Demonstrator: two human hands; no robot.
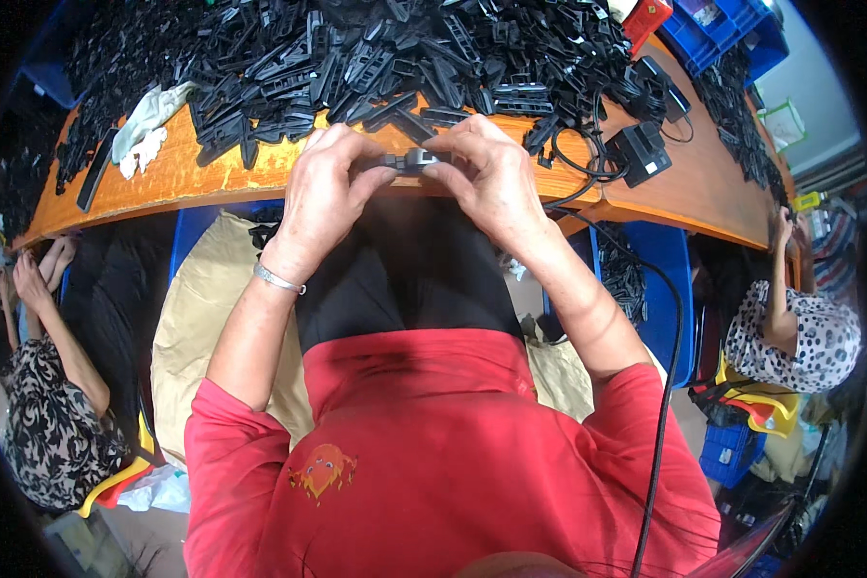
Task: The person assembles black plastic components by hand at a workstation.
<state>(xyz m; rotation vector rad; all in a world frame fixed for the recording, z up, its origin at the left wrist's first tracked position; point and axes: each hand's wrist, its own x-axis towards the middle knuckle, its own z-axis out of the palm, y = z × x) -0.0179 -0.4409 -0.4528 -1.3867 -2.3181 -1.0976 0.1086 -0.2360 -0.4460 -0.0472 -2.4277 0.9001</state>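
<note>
Between my two hands, just over the near edge of the wooden table (279, 175), is a small black plastic part (417, 159). My left hand (329, 183) pinches its left end between thumb and fingers. At the other end, the thumb and fingers of my right hand (488, 173) close on the same part. What kind of part it is, I cannot make out. Right behind my hands lies a large heap of black plastic parts (356, 72), many of them long and slotted.
White gloves (149, 125) lie on the table at left. A black box-shaped device (638, 154) with cables sits at right. Blue crates (713, 34) stand at the back right. Co-workers sit on both sides, one in a spotted top (790, 332). A black cable (669, 376) hangs down at right.
</note>
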